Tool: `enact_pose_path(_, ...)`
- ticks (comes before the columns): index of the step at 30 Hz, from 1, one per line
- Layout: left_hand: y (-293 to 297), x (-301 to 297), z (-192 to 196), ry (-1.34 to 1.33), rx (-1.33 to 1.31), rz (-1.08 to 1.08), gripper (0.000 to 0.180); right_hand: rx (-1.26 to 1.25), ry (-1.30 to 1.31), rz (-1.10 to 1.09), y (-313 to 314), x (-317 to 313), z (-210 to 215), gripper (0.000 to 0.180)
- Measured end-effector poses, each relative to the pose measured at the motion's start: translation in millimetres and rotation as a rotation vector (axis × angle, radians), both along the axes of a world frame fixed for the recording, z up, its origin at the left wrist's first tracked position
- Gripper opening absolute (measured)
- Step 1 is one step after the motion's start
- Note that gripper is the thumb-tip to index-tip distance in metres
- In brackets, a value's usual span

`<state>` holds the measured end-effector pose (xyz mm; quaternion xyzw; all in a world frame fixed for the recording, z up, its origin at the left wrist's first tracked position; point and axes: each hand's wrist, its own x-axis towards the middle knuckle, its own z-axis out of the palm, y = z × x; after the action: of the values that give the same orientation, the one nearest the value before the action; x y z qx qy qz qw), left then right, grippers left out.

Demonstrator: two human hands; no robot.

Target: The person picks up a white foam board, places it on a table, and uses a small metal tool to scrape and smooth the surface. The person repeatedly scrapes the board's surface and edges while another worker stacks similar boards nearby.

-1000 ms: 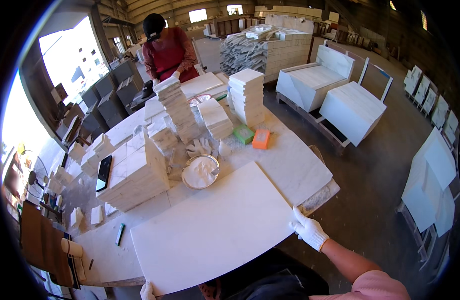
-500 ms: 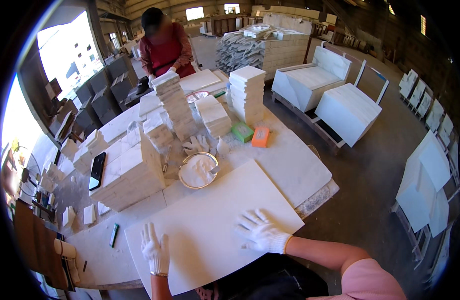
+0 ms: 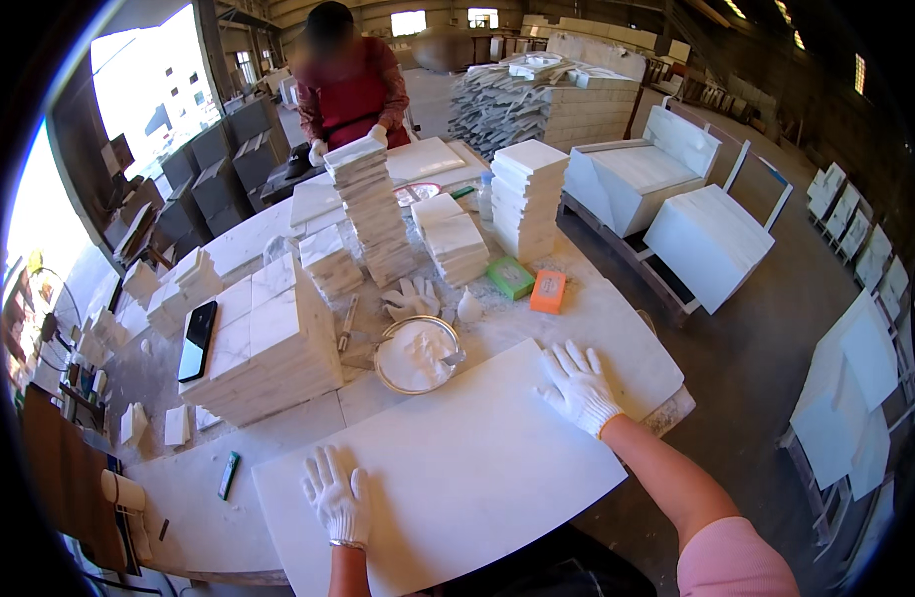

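A large, smooth white slab [image 3: 477,468] lies on the worktable nearest me. On its left part rests my left hand [image 3: 336,497], in a white knitted glove, fingers spread and pointing away. My right hand [image 3: 579,388], gloved the same way, lies spread at the slab's far right corner with fingers apart. Neither hand holds anything. Just beyond the slab's far edge stands a round metal bowl [image 3: 382,374] of white powder or paste, with a metal scraper blade [image 3: 456,358] at its right side. An empty white glove [image 3: 414,297] lies behind the bowl.
Stacked white stone tiles [image 3: 269,343] carry a black phone [image 3: 198,340]. Taller tile stacks [image 3: 370,214] rise farther back. A green box [image 3: 510,278] and an orange box [image 3: 548,291] sit right of the bowl. Across the table stands a person in a red apron [image 3: 353,95]. Stone blocks [image 3: 706,234] occupy a pallet at right.
My right hand has slid away from me to the slab's far right corner. My left hand has shifted slightly right on the slab. The view has moved a little.
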<state>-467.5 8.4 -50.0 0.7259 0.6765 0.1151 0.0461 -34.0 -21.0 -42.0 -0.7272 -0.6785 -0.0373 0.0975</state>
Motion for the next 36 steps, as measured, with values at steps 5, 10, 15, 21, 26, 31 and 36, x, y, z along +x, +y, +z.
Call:
enact_pose_path(5,0,-1,-3,-0.012,0.040,0.002,0.068,-0.015,-0.094,-0.078,-35,5,22,0.065)
enact_pose_path(10,5,-2,-13,0.031,0.088,0.010,0.067,0.289,0.386,0.081,17,-17,39,0.045)
enact_pose_path(15,5,-3,-15,0.036,0.156,-0.008,0.066,0.215,0.416,0.144,71,-84,101,0.038)
enact_pose_path(21,2,-4,-8,-0.007,0.161,-0.013,0.064,-0.153,0.152,0.132,105,-122,113,0.036)
enact_pose_path(26,1,2,-5,-0.023,0.166,-0.020,0.063,-0.166,0.086,0.195,119,-109,88,0.020)
enact_pose_path(31,0,-1,-6,-0.029,0.185,-0.014,0.064,0.057,0.204,0.224,107,-101,98,0.017)
enact_pose_path(36,1,-2,-4,-0.031,0.184,-0.017,0.064,0.023,0.685,0.112,103,-78,82,0.022)
